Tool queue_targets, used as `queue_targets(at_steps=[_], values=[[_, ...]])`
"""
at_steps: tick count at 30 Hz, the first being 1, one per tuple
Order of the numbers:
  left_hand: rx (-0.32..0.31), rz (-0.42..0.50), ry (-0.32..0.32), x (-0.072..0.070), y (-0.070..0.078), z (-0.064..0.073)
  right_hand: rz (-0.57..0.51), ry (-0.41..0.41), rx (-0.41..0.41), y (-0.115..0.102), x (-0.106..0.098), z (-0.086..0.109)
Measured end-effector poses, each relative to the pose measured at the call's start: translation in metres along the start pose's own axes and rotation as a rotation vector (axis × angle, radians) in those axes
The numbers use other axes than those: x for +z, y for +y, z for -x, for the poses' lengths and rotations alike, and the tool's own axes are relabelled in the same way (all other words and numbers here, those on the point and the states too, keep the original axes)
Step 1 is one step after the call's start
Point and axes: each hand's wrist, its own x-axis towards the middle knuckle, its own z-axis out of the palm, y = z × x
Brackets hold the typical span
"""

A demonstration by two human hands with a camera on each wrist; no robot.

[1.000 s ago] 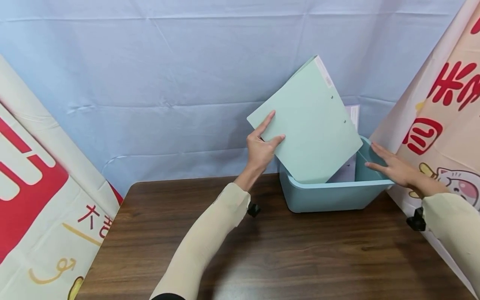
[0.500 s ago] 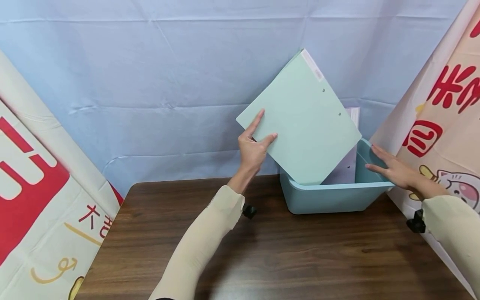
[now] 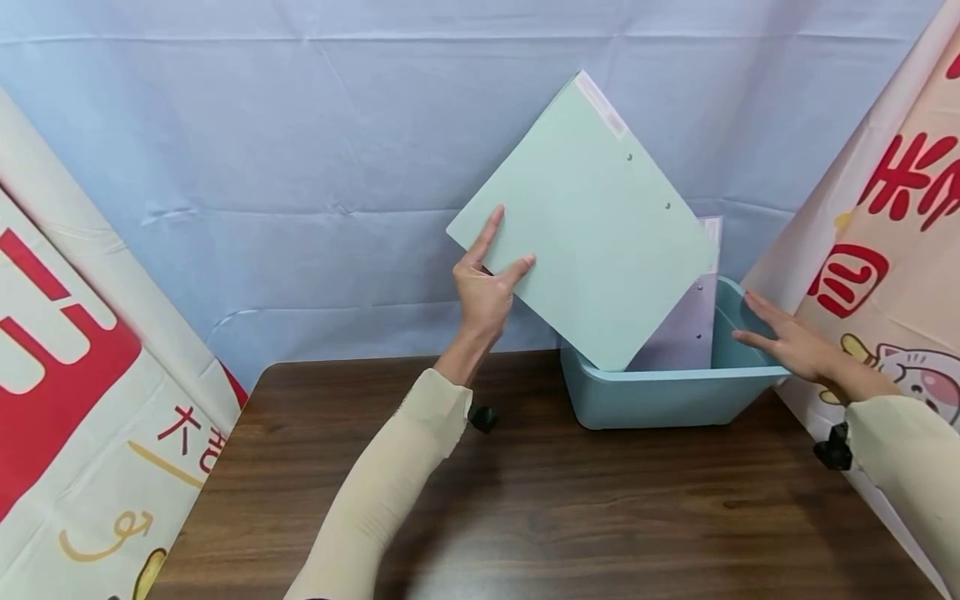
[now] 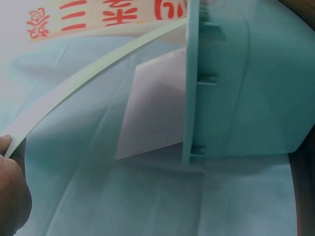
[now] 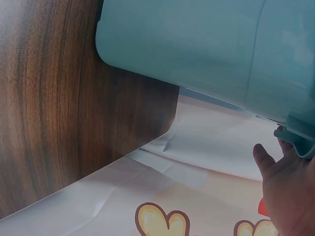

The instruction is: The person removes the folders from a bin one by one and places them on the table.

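Raised and swung leftward since the earlier head frames, together with left hand: mint-green file folder, its lowest corner just behind front rim of blue-green plastic bin. From head view, folder tilted on that corner, clamped along its lower-left edge by left hand, with thumb and index finger across its front. Inside bin, lilac file folder, upright and partly hidden behind mint-green one. At bin's right end, right hand touching rim, fingers straight, thumb spread apart. Under bin, dark wood-grain table; bin near its back edge, toward right side, well apart from rounded back-left corner. Behind, pale blue cloth; at right, printed cloth with red characters. From left wrist view, mint-green folder seen nearly edge-on, pinched at its near end by left hand; lilac folder projecting past bin's rim. From right wrist view, right hand against hooked outer rim, thumb clear of it; cannot tell position of remaining fingers, mostly hidden there. Beside bin's underside, table's edge, with printed yellow hearts below.
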Motion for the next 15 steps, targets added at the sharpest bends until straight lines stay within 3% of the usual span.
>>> queue_targets(at_steps=[5, 15], values=[[0.009, 0.041, 0.037, -0.01, -0.006, -0.005, 0.006, 0.006, -0.006, 0.0, 0.0, 0.0], [0.053, 0.059, 0.089, -0.025, 0.009, -0.007, 0.007, -0.001, 0.003, -0.002, 0.0, 0.002]])
